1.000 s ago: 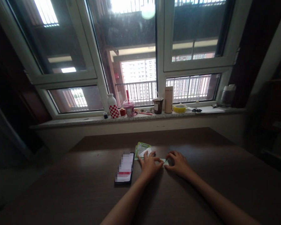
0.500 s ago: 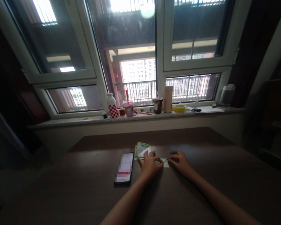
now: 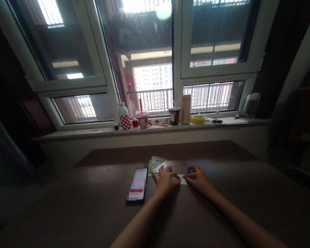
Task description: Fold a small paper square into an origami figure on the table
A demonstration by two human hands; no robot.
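Observation:
A small white piece with a thin green strip (image 3: 183,181), perhaps paper or film, lies on the table between my hands. My left hand (image 3: 166,181) pinches its left side with thumb and forefinger, the other fingers raised and spread. From the right, the thumb and forefinger of my right hand (image 3: 198,178) are closed on the end of the green strip. Exactly what each pinch holds is too small to make out fully. Just beyond my left hand, green-and-white printed packets (image 3: 158,161) lie overlapping, partly covered by its fingers.
Left of my left hand lies a phone (image 3: 137,185) with its screen lit. The brown table (image 3: 105,220) reaches toward the window. Along the stone sill (image 3: 98,133) stand a checkered bottle (image 3: 124,117), a pink drink cup (image 3: 142,119), a dark cup (image 3: 174,116), a tan flask (image 3: 186,109) and yellow tape (image 3: 197,119).
Both hands keep almost the same pose at the small piece. The right fingertips have shifted very slightly to the left.

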